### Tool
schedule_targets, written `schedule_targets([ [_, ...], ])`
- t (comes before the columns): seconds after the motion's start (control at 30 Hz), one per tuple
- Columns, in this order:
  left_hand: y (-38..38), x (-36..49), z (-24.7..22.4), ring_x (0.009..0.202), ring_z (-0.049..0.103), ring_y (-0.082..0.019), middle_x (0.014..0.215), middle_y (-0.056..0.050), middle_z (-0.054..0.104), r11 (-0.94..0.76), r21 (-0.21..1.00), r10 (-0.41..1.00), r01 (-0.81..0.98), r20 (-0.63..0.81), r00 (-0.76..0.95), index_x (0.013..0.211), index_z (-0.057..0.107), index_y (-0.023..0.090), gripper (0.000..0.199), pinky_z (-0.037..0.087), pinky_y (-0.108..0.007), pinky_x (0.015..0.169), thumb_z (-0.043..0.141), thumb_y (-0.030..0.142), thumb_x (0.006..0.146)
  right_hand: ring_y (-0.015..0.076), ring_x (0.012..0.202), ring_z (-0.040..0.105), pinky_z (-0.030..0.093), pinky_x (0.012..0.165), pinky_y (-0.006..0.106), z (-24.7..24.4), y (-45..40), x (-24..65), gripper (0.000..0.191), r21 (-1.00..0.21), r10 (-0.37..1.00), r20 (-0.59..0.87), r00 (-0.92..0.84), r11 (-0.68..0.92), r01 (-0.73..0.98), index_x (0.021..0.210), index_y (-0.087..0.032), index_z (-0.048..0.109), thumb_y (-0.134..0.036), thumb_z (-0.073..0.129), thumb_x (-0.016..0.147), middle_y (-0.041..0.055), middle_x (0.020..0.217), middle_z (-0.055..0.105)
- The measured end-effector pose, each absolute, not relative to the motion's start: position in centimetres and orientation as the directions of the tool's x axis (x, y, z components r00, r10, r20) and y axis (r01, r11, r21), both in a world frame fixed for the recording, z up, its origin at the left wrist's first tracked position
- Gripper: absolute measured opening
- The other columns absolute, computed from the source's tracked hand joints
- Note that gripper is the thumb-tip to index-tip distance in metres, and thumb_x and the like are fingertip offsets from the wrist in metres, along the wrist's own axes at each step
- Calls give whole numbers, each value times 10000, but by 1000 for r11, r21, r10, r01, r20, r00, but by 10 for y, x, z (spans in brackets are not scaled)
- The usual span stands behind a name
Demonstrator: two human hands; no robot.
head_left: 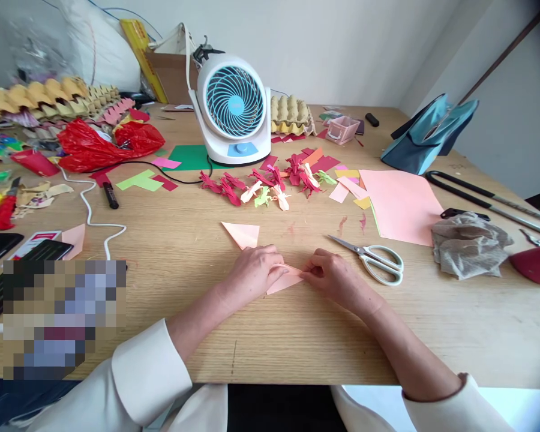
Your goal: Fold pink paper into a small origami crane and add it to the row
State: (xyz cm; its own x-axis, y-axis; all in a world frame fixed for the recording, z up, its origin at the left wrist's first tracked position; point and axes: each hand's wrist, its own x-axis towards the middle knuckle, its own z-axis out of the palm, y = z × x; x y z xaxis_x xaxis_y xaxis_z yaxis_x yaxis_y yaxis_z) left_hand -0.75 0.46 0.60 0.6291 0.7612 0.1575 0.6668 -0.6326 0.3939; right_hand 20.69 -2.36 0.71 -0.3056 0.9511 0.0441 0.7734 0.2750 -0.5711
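Observation:
Between my two hands, low over the wooden table, is a small piece of pink paper (284,282) with a folded edge along its top. My left hand (256,270) pinches its left part, thumb on top. At its right end, the fingertips of my right hand (330,273) are closed on the paper. Just beyond my left hand lies a pink paper triangle (243,233). Scissors (369,255) with white and green handles rest to the right of my right hand, blades pointing left. Parts of the held paper are hidden under my fingers.
Folded paper figures (265,183) in red, pink and green lie ahead, before a white fan (236,108). At right are a large pink sheet (400,204), a crumpled grey cloth (470,243) and a blue bag (429,135). A red plastic bag (103,147) and a marker (110,195) sit left.

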Motion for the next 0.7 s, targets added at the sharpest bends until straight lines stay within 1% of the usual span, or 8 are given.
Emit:
schedule_targets([
  [0.1,7,-5,11,743,618,-148,765,-8,639,-595,397,788,699,119,604,722,656,180,241,409,-270,689,545,221,933,115,572,473,312,546,256,8,-24,207,231,-542,956,36,-290,263,798,625,-192,568,-212,667,833,-11,689,572],
  [0.27,13,0,18,686,602,-160,718,-2,650,-585,336,794,738,48,606,688,622,185,226,370,-284,658,555,195,904,112,566,469,304,543,256,8,-23,206,241,-515,958,21,-286,256,818,611,-191,534,-183,658,818,-6,695,578],
  [0.43,15,0,24,633,574,-157,647,13,629,-604,318,778,731,38,627,703,605,196,213,353,-284,651,525,166,899,120,587,487,312,557,255,9,-22,206,229,-495,949,27,-313,285,821,628,-194,530,-177,630,833,0,707,583],
  [0.57,14,-3,27,665,584,-161,659,11,631,-604,345,767,718,8,642,661,581,191,226,352,-282,654,534,144,877,116,589,482,316,568,254,11,-21,207,224,-479,941,7,-339,301,825,637,-192,533,-165,615,844,-1,718,573],
  [0.7,13,-6,31,750,610,-176,719,0,639,-592,380,758,711,-37,651,657,592,189,222,361,-283,683,568,178,877,110,591,495,327,571,250,13,-20,208,200,-483,931,-14,-365,313,818,663,-187,574,-149,596,859,8,736,583],
])
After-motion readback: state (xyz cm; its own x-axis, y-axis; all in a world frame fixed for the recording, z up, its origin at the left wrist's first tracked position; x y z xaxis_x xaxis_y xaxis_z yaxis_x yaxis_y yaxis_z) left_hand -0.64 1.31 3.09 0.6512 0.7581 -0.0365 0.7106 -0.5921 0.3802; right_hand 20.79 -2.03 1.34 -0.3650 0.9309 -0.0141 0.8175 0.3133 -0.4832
